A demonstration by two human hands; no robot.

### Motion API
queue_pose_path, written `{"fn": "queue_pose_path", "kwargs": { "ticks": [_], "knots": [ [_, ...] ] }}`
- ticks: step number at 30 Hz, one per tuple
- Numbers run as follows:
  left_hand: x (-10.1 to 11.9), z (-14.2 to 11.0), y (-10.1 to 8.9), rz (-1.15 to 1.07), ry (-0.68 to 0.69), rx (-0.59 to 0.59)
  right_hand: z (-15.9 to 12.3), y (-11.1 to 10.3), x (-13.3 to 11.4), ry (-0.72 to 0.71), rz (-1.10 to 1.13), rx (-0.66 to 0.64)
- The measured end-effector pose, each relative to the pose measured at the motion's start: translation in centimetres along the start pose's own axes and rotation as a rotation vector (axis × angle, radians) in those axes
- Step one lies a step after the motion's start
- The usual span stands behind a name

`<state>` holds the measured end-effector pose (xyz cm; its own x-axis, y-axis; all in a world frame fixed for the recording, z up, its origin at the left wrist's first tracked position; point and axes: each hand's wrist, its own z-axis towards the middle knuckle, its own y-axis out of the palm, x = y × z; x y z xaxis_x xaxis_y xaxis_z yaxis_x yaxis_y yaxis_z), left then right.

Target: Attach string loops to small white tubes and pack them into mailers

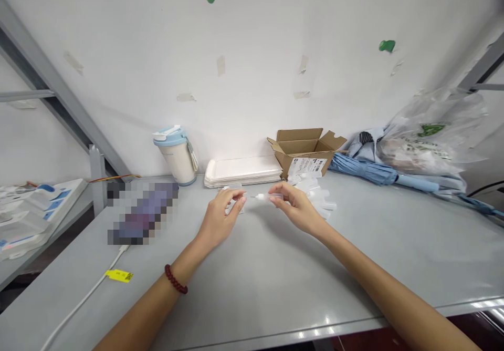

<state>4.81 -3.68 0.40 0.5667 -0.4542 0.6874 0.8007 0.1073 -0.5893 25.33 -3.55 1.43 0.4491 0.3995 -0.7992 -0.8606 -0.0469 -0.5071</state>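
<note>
My right hand (295,206) pinches a small clear plastic bottle with a white needle tip (260,197), held sideways above the grey table. The thin needle points left toward my left hand (220,214), whose thumb and fingertips are closed close to the needle's end. Whatever may sit between those left fingertips is too small to make out. Just behind my right hand lies a heap of translucent plastic bottles (323,204). A few more clear pieces (241,210) show partly behind my left fingers.
White padded envelopes (246,169) are stacked at the back beside an open cardboard box (303,151). A cream tumbler (179,156) stands left of them. Folded blue umbrella (366,169) and plastic bag (429,135) lie at right. A blurred-out device with a white cable (84,298) is at left.
</note>
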Motion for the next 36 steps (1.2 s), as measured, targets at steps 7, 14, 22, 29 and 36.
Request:
{"fn": "queue_pose_path", "kwargs": {
  "ticks": [7, 14, 22, 29, 36],
  "knots": [
    [1.0, -0.2, -0.5, -0.101, -0.075, -0.019, -0.3, 0.0, -0.5, 0.055, 0.203, -0.067],
    [1.4, -0.1, -0.7, -0.147, -0.073, -0.06, -0.4, -0.2, -1.2, 0.089, 0.246, -0.096],
    [1.2, -0.2, -0.6, -0.141, -0.032, -0.07, -0.4, -0.1, -1.2, 0.079, 0.225, -0.103],
    [1.1, -0.2, -0.7, -0.087, 0.005, -0.099, -0.3, -0.3, -1.0, 0.051, 0.214, -0.124],
    [1.0, -0.4, -0.6, -0.061, 0.083, -0.162, -0.4, 0.1, -0.4, 0.02, 0.183, -0.125]
  ]
}}
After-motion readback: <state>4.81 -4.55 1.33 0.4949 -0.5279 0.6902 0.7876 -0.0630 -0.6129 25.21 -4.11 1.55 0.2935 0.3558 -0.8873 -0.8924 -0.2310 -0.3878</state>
